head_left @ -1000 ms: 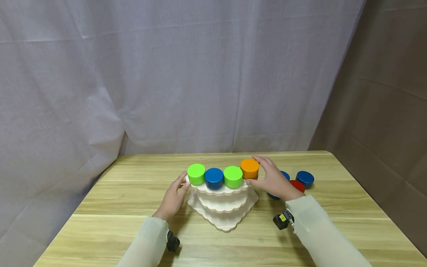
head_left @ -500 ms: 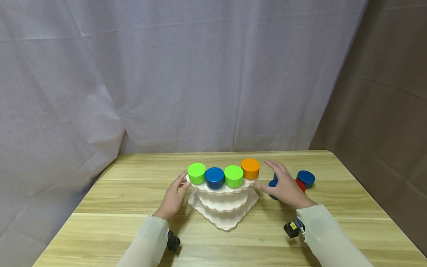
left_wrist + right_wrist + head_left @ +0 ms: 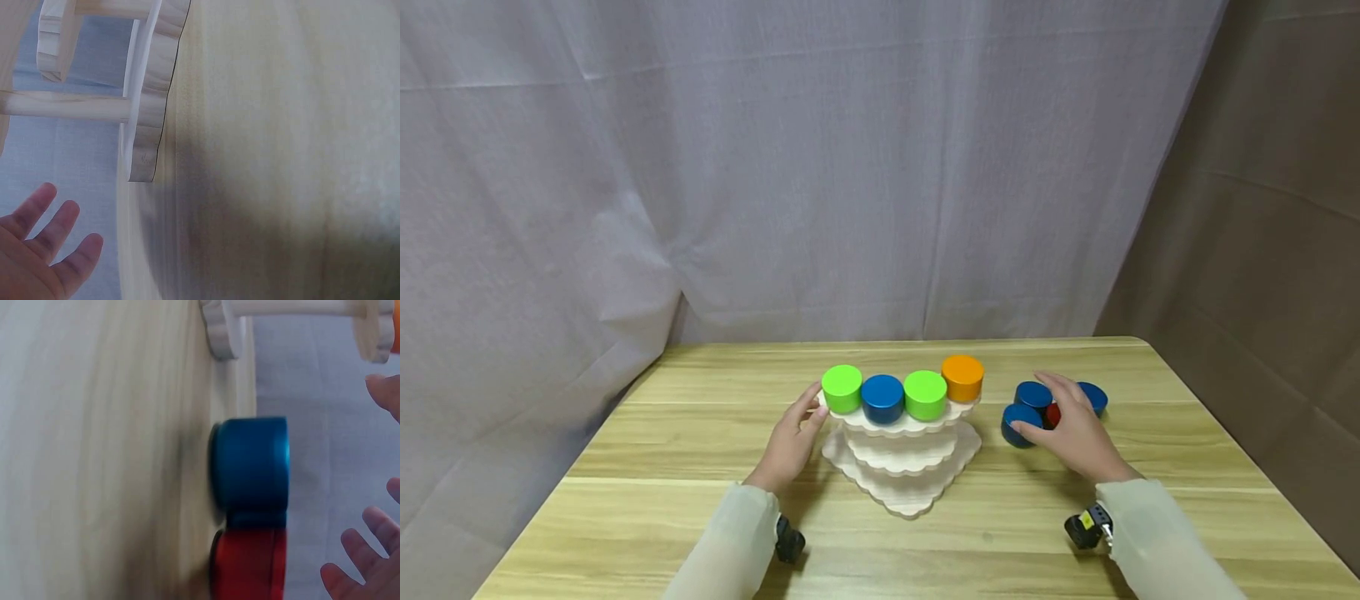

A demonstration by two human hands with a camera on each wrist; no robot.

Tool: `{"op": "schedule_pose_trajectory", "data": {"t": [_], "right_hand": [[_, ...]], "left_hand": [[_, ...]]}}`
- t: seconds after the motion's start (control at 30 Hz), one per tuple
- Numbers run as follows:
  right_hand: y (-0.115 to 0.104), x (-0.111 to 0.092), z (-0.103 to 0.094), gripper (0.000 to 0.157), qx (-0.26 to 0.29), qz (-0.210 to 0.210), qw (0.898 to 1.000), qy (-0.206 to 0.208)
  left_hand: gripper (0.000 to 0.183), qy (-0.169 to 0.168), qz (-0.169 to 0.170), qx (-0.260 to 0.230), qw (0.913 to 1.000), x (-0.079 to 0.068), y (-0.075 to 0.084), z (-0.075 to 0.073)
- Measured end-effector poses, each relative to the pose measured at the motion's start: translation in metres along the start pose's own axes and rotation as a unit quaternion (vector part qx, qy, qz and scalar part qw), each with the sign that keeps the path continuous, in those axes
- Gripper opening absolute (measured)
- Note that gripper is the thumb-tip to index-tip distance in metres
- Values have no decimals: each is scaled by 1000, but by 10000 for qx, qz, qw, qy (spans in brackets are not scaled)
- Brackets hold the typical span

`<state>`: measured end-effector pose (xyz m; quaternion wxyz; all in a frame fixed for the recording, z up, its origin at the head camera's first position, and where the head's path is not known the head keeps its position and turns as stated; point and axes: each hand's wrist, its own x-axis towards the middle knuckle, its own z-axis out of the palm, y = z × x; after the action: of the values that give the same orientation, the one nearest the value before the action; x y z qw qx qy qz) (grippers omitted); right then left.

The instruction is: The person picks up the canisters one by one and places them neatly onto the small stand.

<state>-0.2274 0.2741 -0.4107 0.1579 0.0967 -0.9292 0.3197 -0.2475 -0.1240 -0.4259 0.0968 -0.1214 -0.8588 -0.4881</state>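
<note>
A pale wooden tiered stand with scalloped edges stands on the table. Two green tins, a blue tin and an orange tin sit along its top tier. My left hand holds the left end of that tier between thumb and fingers; its other fingers spread loosely. My right hand hovers with spread fingers over the loose tins on the right. Its thumb is close to the front blue tin; in the right wrist view the fingers are apart from the blue tin.
Another blue tin stands behind the front one. A red tin is partly hidden by my right hand, and a further blue tin lies beyond. The wooden table ends at a grey curtain.
My right hand has let go of the orange tin, leaving it on the top tier, and has moved right to the loose tins. The left hand has stayed in place.
</note>
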Motion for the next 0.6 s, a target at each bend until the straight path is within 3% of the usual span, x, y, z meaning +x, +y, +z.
{"op": "schedule_pose_trajectory", "data": {"t": [0.4,0.6], "right_hand": [[26,-12,-5,89,-197,570,9975,372],[31,-17,-10,91,-240,1025,9940,304]], "left_hand": [[50,19,-5,98,9999,1,0,1],[49,-12,-80,69,9999,0,1,0]]}}
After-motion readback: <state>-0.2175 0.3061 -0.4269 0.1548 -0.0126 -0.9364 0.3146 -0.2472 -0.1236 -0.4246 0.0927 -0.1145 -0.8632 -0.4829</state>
